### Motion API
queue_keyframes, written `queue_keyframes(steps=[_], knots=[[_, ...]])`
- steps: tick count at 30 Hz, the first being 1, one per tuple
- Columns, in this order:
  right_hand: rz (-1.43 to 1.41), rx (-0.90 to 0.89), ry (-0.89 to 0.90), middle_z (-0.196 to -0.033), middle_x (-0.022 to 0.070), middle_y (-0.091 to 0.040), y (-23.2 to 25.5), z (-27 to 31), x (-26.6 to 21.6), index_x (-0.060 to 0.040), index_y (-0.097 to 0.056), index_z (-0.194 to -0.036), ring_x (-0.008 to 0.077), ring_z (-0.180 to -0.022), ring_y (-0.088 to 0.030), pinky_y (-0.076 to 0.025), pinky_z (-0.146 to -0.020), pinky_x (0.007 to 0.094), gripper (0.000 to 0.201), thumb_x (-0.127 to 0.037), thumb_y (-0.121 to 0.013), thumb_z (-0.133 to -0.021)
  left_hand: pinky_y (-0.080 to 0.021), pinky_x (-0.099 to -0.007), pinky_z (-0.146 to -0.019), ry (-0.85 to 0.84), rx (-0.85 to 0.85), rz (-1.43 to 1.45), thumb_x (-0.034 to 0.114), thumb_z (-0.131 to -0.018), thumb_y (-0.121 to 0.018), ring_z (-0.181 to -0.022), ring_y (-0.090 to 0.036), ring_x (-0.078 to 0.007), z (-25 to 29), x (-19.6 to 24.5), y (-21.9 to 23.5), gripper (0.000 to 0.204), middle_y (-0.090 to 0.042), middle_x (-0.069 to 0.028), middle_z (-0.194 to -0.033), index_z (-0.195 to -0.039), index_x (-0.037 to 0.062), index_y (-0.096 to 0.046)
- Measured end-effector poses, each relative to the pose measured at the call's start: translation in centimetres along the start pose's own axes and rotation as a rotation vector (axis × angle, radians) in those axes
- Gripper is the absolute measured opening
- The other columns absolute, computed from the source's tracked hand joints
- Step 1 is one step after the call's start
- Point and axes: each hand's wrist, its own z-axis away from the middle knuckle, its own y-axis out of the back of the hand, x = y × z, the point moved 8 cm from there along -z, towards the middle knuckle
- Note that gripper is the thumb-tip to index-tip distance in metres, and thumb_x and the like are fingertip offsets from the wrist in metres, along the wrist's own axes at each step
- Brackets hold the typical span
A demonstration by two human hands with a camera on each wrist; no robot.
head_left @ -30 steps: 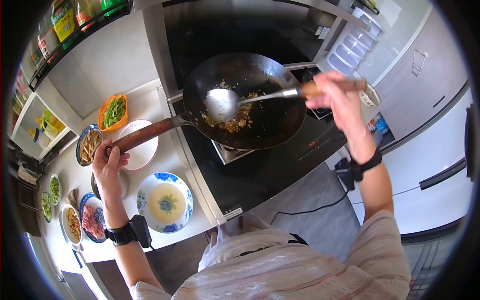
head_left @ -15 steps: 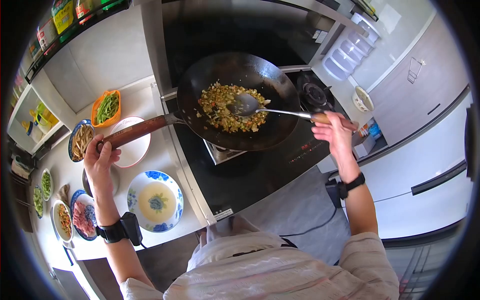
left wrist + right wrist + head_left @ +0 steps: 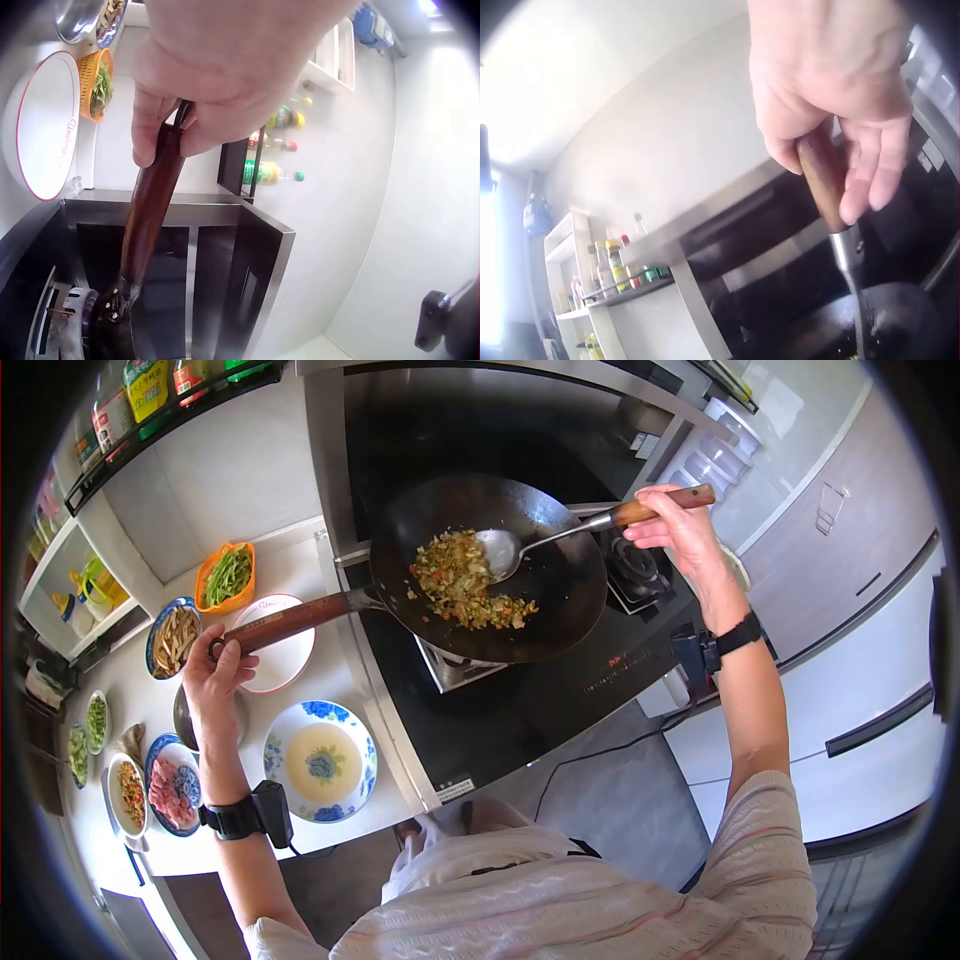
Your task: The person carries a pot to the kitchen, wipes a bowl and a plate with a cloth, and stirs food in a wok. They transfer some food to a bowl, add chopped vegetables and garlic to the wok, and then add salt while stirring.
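My left hand (image 3: pixel 212 685) grips the end of the long wooden handle of a dark wok (image 3: pixel 560 595). In the left wrist view, fingers and thumb wrap the tip of that wok handle (image 3: pixel 154 202). A heap of chopped, browned food (image 3: pixel 455 575) lies in the wok's left and middle part. At the wok's right, my right hand (image 3: pixel 685 535) holds a ladle (image 3: pixel 500 553) by its wooden handle, the metal bowl down against the food's right edge. The right wrist view shows the ladle handle (image 3: pixel 825 180) between thumb and fingers.
Left on the counter stand a blue-flowered bowl (image 3: pixel 368 765) of pale liquid, a white bowl (image 3: pixel 300 660), an orange basket (image 3: pixel 250 595) of green vegetables and several dishes of cut ingredients. A second burner (image 3: pixel 635 565) lies right of the wok. Bottles (image 3: pixel 148 390) line a shelf upper left.
The ladle swept over the food, lay in its middle half a second ago, and now sits at its right edge. The food has spread, then gathered leftward. The left hand keeps its grip.
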Motion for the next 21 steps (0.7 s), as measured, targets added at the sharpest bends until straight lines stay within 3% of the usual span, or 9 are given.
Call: queue_keyframes(steps=[1,3,7,9,11,12,16,19,21], knots=[[-0.004,-0.005,0.001,-0.079,0.0119,-0.063,-0.1,-0.4,-0.7,-0.0035,-0.058,-0.091,0.0181,-0.057,-0.064,-0.051,-0.049,0.0246,0.023,-0.022,-0.061,-0.078,-0.047,-0.0194,-0.055,0.026,0.004,-0.010,0.012,-0.085,-0.058,-0.066,-0.061,-0.0117,0.2,0.0,0.0,0.033,-0.056,-0.0040,-0.081,-0.114,-0.0001,-0.047],[0.178,-0.048,0.258,-0.080,0.0094,-0.063,-0.3,-1.1,-4.1,-0.0043,-0.060,-0.090,0.0154,-0.059,-0.063,-0.049,-0.050,0.0223,0.020,-0.020,-0.062,-0.078,-0.049,-0.0209,-0.056,0.032,-0.024,-0.001,0.009,-0.083,-0.059,-0.067,-0.062,-0.0136,-0.1,-0.5,0.2,0.038,-0.055,-0.0047,-0.082,-0.115,-0.0037,-0.044],[0.124,-0.283,0.390,-0.082,0.0032,-0.064,-5.3,-1.5,-3.9,-0.0053,-0.064,-0.087,0.0085,-0.072,-0.059,-0.047,-0.066,0.0206,0.014,-0.011,-0.065,-0.074,-0.049,-0.0213,-0.056,0.014,-0.004,-0.010,0.010,-0.083,-0.059,-0.066,-0.062,-0.0140,-0.2,-0.1,0.0,0.037,-0.055,-0.0054,-0.082,-0.114,-0.0037,-0.045],[0.181,-0.397,0.347,-0.082,-0.0010,-0.062,-7.7,0.8,-3.7,-0.0056,-0.064,-0.085,0.0080,-0.079,-0.056,-0.045,-0.072,0.0220,0.013,-0.008,-0.064,-0.072,-0.049,-0.0214,-0.056,0.025,-0.004,-0.019,0.010,-0.083,-0.059,-0.066,-0.062,-0.0141,0.0,0.1,-0.1,0.037,-0.055,-0.0055,-0.081,-0.114,-0.0037,-0.045],[0.233,-0.516,0.362,-0.083,0.0000,-0.062,-8.5,3.7,-4.9,-0.0056,-0.064,-0.085,0.0086,-0.079,-0.056,-0.045,-0.072,0.0228,0.013,-0.008,-0.064,-0.072,-0.049,-0.0216,-0.057,0.030,0.006,-0.014,0.009,-0.083,-0.058,-0.066,-0.061,-0.0141,0.1,0.0,-0.1,0.035,-0.055,-0.0051,-0.080,-0.113,-0.0038,-0.046],[0.275,-0.573,0.505,-0.083,0.0012,-0.062,-8.4,4.7,-5.9,-0.0055,-0.064,-0.085,0.0093,-0.079,-0.057,-0.045,-0.073,0.0234,0.013,-0.008,-0.064,-0.072,-0.049,-0.0216,-0.057,0.030,0.003,-0.013,0.009,-0.083,-0.058,-0.066,-0.061,-0.0141,0.1,0.0,-0.1,0.035,-0.055,-0.0051,-0.080,-0.113,-0.0038,-0.046],[0.384,-0.569,0.542,-0.082,0.0022,-0.063,-7.0,6.3,-8.6,-0.0054,-0.064,-0.083,0.0106,-0.079,-0.058,-0.046,-0.072,0.0248,0.012,-0.007,-0.063,-0.071,-0.049,-0.0216,-0.056,0.016,0.005,-0.020,0.008,-0.083,-0.058,-0.066,-0.061,-0.0143,0.1,0.0,-0.1,0.035,-0.055,-0.0054,-0.081,-0.114,-0.0040,-0.046],[0.398,-0.560,0.631,-0.081,0.0066,-0.063,-6.4,6.2,-11.7,-0.0031,-0.064,-0.083,0.0120,-0.071,-0.060,-0.048,-0.065,0.0221,0.011,-0.007,-0.061,-0.073,-0.049,-0.0214,-0.055,0.017,0.000,-0.022,0.008,-0.083,-0.058,-0.066,-0.061,-0.0143,0.0,0.0,-0.1,0.035,-0.055,-0.0058,-0.081,-0.114,-0.0042,-0.046],[0.200,-0.658,0.529,-0.079,0.0090,-0.063,-6.3,5.6,-12.9,-0.0016,-0.063,-0.084,0.0132,-0.067,-0.062,-0.050,-0.062,0.0217,0.012,-0.009,-0.061,-0.075,-0.048,-0.0211,-0.055,0.017,-0.005,-0.020,0.008,-0.084,-0.057,-0.066,-0.061,-0.0142,-0.1,-0.2,0.0,0.035,-0.055,-0.0061,-0.082,-0.114,-0.0042,-0.046]])
